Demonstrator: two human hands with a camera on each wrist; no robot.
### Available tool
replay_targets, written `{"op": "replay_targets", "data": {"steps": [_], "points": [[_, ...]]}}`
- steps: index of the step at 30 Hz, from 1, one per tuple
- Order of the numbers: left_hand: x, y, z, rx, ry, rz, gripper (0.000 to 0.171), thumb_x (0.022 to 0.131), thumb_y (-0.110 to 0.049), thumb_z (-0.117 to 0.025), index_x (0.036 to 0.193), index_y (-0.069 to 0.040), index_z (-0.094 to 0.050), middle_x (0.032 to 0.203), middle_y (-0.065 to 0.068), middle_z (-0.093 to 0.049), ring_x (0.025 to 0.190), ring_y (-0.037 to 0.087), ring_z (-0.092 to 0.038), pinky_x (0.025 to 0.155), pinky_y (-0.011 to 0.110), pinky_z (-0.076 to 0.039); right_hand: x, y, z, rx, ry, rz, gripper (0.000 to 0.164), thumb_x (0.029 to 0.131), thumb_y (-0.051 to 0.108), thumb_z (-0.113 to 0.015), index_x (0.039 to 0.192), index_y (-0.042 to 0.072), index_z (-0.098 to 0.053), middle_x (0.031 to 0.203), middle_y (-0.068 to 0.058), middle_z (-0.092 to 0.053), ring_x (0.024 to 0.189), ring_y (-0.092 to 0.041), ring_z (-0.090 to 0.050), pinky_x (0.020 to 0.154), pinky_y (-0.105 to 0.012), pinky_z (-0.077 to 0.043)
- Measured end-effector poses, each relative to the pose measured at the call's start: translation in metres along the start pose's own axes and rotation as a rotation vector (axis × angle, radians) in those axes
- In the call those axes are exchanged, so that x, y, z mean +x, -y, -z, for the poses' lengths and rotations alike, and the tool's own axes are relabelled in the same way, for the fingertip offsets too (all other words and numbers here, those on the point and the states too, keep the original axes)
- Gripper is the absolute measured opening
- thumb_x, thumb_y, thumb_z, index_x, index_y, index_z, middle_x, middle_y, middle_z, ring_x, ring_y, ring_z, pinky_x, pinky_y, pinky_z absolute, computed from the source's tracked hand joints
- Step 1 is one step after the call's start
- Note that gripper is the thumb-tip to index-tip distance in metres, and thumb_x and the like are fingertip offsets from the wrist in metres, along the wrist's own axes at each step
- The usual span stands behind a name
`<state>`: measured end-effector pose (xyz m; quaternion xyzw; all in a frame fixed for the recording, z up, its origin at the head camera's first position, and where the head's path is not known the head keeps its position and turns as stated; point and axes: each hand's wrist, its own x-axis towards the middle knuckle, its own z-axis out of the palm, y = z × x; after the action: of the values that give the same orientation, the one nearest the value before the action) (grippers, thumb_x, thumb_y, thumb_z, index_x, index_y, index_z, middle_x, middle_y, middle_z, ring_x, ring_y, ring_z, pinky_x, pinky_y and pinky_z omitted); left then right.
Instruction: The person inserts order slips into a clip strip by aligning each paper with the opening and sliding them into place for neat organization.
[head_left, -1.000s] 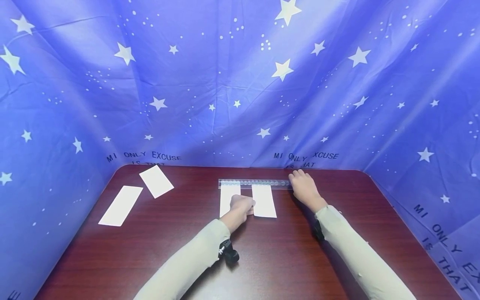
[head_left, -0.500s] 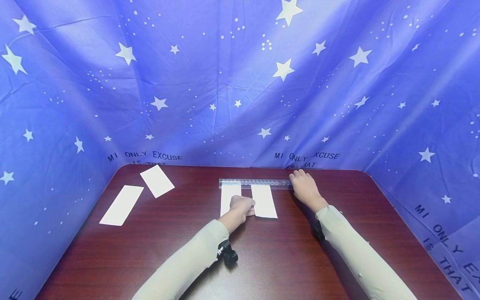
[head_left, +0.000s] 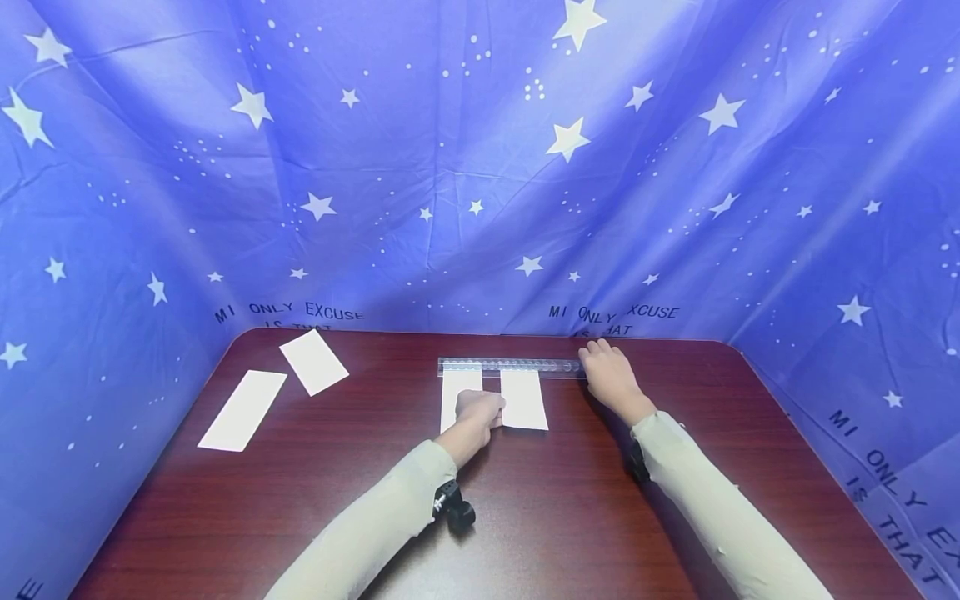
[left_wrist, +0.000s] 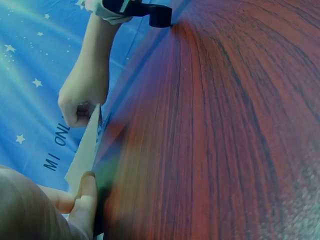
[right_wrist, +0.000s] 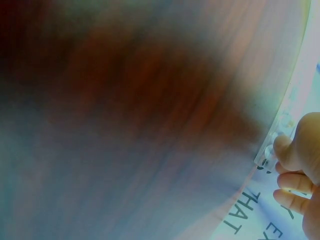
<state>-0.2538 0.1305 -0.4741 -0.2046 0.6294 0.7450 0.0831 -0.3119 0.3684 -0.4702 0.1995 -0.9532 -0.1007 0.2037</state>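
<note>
My left hand [head_left: 478, 410] pinches the left edge of a white paper slip [head_left: 527, 402] between thumb and fingers; the left wrist view shows this paper [left_wrist: 85, 155] edge-on, slightly tilted. A transparent plastic ruler [head_left: 491, 365] lies crosswise along the tops of that slip and of a second white slip [head_left: 459, 383], partly hidden behind my left hand. At the ruler's right end, my right hand [head_left: 611, 379] grips it with curled fingers. The right wrist view shows the thumb [right_wrist: 283, 150] on the ruler's end.
Two more white paper pieces, a long one [head_left: 242, 411] and a shorter one [head_left: 314, 363], lie at the table's left. The dark red wooden table [head_left: 525, 533] ends at a blue star-patterned curtain [head_left: 420, 167] behind and on both sides.
My left hand has drawn the pinched slip a little left, towards the other slip, and its lower edge now sits slightly higher. My right hand and the ruler have stayed put.
</note>
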Motion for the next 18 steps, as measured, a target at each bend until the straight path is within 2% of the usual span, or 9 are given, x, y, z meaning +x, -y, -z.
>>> {"op": "replay_targets", "data": {"steps": [8, 18], "points": [[-0.0011, -0.0004, 0.0017, 0.075, -0.073, -0.04, 0.032, 0.056, 0.012, -0.042, 0.045, -0.017, -0.033, 0.041, -0.006, -0.037, 0.034, 0.007, -0.033, 0.032, 0.014, -0.03, 0.0, 0.0002, -0.0009, 0.005, 0.002, -0.003, 0.03, 0.062, 0.001, -0.074, 0.088, -0.002, -0.058, 0.084, -0.016, -0.056, 0.087, -0.034, -0.051, 0.068, -0.046, -0.051], [-0.0023, 0.0023, 0.0037, 0.109, -0.103, -0.037, 0.031, 0.055, 0.01, -0.039, 0.044, -0.018, -0.03, 0.039, -0.007, -0.033, 0.035, 0.008, -0.032, 0.032, 0.015, -0.028, 0.0004, -0.0003, -0.0028, 0.007, 0.008, -0.006, 0.03, 0.063, 0.001, -0.074, 0.089, -0.002, -0.058, 0.086, -0.016, -0.057, 0.088, -0.034, -0.051, 0.069, -0.046, -0.051]]}}
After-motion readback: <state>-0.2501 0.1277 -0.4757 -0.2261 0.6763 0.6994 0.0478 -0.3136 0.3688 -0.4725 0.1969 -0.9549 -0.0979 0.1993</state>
